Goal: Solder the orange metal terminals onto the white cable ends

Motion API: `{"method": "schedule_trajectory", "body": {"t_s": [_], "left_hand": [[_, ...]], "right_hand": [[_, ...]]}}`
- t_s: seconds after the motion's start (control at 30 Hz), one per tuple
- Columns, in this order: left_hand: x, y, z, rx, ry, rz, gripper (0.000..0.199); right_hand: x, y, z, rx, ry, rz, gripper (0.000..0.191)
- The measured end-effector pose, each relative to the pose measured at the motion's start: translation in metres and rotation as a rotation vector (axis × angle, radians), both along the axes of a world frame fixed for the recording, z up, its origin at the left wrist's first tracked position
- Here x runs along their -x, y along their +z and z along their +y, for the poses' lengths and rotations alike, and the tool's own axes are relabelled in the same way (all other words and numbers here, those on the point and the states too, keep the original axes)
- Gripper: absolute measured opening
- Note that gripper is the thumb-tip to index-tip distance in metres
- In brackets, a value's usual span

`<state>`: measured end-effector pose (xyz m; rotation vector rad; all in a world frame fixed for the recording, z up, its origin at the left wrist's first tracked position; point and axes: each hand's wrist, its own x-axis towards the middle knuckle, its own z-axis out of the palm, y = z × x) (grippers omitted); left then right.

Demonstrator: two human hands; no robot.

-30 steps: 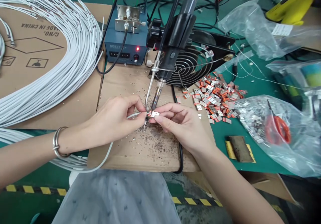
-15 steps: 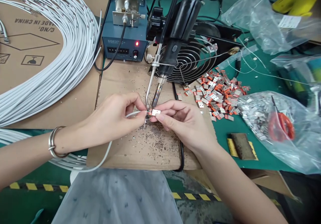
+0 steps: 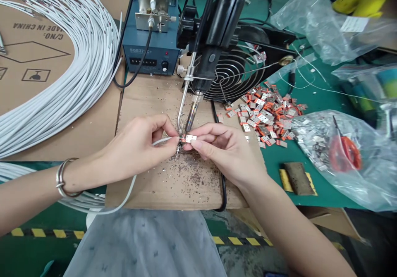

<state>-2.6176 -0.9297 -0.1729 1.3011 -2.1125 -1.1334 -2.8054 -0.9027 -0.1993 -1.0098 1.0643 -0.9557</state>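
My left hand [image 3: 149, 141] pinches a white cable [image 3: 161, 141] close to its end, and the rest of the cable loops down under the wrist. Between the thumb and fingers of my right hand [image 3: 221, 149] is a small metal USB connector [image 3: 191, 138] with an orange part. Cable end and connector meet just below the tip of a mounted soldering iron [image 3: 192, 113]. Beside the iron a thin metal feed tube [image 3: 182, 103] bends down to the same spot. Fingertips partly hide the joint, so I cannot tell whether the iron touches it.
A thick bundle of white cables [image 3: 93, 62] lies on cardboard at left. Behind the hands stand a blue control box [image 3: 151, 47] and a black fan [image 3: 226, 80]. At right are a pile of USB connectors [image 3: 266, 113], a dirty sponge [image 3: 298, 178] and a plastic bag [image 3: 369, 186].
The red light on the blue box has gone from bright to dim. The whole view has shifted slightly; both hands keep their hold on the cable and connector.
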Motion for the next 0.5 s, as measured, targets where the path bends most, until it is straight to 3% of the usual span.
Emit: {"method": "schedule_trajectory", "body": {"t_s": [0.5], "left_hand": [[0.0008, 0.0003, -0.0049, -0.018, -0.015, -0.022, 0.014]], "right_hand": [[-0.0016, 0.0011, -0.0012, -0.012, -0.004, 0.014, 0.012]]}}
